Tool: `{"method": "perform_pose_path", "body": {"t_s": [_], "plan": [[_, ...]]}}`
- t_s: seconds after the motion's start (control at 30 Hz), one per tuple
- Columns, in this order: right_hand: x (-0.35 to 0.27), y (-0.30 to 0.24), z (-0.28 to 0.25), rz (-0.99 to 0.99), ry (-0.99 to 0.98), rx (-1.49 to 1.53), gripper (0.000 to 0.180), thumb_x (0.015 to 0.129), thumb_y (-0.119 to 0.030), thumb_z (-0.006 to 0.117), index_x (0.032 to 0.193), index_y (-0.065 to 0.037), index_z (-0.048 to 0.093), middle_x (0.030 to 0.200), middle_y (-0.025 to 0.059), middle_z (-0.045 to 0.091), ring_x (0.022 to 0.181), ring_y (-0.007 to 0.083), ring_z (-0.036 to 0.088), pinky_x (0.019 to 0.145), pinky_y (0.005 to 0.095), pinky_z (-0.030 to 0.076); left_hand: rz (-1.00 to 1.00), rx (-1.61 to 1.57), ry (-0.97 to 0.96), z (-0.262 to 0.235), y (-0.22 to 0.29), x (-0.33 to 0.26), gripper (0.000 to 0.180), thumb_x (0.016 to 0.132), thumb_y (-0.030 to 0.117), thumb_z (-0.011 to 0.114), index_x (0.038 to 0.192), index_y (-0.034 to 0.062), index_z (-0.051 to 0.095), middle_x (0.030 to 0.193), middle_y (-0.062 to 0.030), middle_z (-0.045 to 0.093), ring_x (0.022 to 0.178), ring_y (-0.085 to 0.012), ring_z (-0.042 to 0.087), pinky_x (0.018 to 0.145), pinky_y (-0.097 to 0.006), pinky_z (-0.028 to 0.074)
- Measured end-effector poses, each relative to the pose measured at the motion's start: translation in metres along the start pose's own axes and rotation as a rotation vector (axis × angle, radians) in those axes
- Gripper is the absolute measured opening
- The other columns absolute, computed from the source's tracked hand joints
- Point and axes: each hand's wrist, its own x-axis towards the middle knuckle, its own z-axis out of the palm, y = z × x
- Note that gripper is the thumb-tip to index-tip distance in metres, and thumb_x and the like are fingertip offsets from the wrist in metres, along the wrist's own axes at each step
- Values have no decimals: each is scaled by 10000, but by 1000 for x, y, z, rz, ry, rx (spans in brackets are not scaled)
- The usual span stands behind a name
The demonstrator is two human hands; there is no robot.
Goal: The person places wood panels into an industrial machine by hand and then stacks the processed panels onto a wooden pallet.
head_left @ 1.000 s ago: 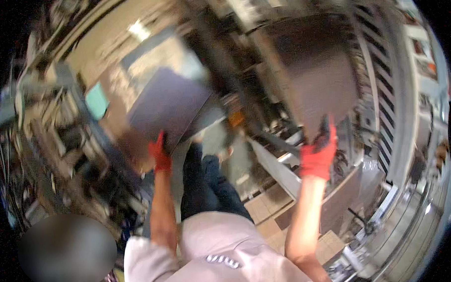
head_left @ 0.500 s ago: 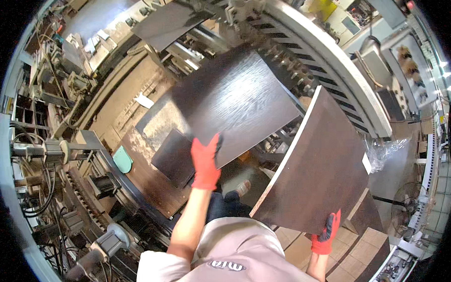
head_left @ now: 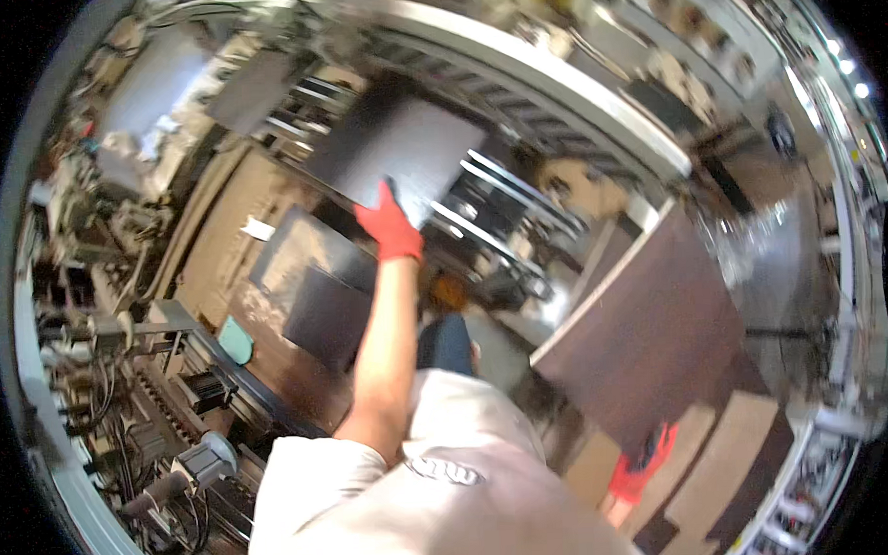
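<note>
My left hand, in a red glove with dark finger pads, reaches forward to the near edge of a dark wood-grain board lying on the machine. Its fingers are stretched out, with thumb and fingers apart, touching the board. On my right, a tilted dark brown panel with a pale long edge is held at its near end by my right hand, also red-gloved. Some fingers of that hand are hidden or blurred against the panel.
A smaller dark piece lies on the dusty wooden table at left, near a mint-green plate. Metal rails cross the machine ahead. Cardboard-coloured pieces stack below the panel; clear plastic wrap lies beyond it.
The dark board has moved forward and left, away from me, with my left hand following it, uncovering metal rails. The brown panel and my right hand have shifted slightly right and down in view.
</note>
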Motion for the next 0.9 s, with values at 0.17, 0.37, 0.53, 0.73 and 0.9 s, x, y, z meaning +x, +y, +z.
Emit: {"method": "perform_pose_path", "body": {"t_s": [0.17,0.37,0.53,0.73,0.9], "plan": [[46,33,-11,245,78,53,480,839,-112,598,1285,8,469,1329,130,450,1195,241,454,988,374,389,-36,-173,-69,-25,-18,35,386,806,27,671,1162,-56,544,1150,-97,596,979,-192,576,904,-334,455],[81,53,3,550,55,286,331,894,-114,595,1195,3,526,1091,44,589,964,132,528,870,297,425,-48,-139,-69,-10,-13,20,380,816,2,664,1170,-73,544,1155,-109,603,963,-207,600,869,-325,477],[116,49,43,465,-80,-399,321,857,-285,658,1025,-16,607,843,98,620,776,172,578,704,329,456,-22,-166,-5,-11,-20,28,408,803,12,691,1170,-67,532,1159,-119,602,967,-203,597,874,-316,463],[130,17,81,207,-67,-767,327,837,-334,671,824,-13,613,676,98,596,616,166,534,592,332,441,-536,-497,-173,-94,-23,31,360,947,347,513,1124,34,528,1064,-94,617,946,-243,598,806,-376,490],[126,-56,176,447,-330,17,163,931,-125,555,1061,-31,587,785,25,585,601,99,495,516,236,412,-409,483,103,-308,-179,23,526,892,437,570,1178,-2,528,1132,-202,603,1039,-344,571,911,-395,440]]}}
